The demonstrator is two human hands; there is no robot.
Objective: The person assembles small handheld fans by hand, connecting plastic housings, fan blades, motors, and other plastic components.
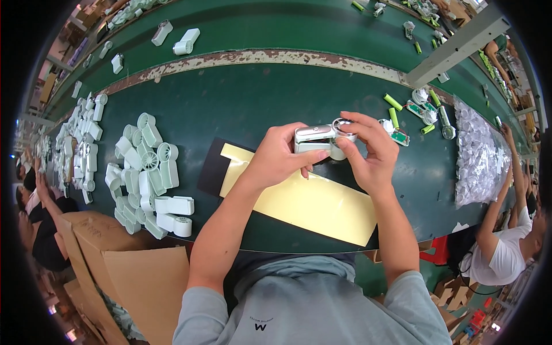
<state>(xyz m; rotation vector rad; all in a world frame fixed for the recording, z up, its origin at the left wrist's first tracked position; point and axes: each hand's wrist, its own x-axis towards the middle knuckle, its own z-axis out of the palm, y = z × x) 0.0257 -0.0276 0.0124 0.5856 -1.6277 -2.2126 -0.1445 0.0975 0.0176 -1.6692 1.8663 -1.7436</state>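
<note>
Above a pale yellow sheet, both hands grip a small handheld fan with a silvery front and a pale green-white shell. My left hand is closed round the handle, its thumb along the lower pale part. At the round head, my right hand pinches with thumb and fingers. The fan's inside is hidden from view. Beneath the sheet's left end lies a black board. Pale green-white fan shells are heaped left of my arms. Green cylindrical batteries with small circuit boards and motors lie beyond my right hand.
A clear bag of translucent parts lies at the right. More shells stand far left. Beyond a worn ledge runs a green belt carrying fan parts. A metal post rises far right. Below left is a cardboard box; people work both sides.
</note>
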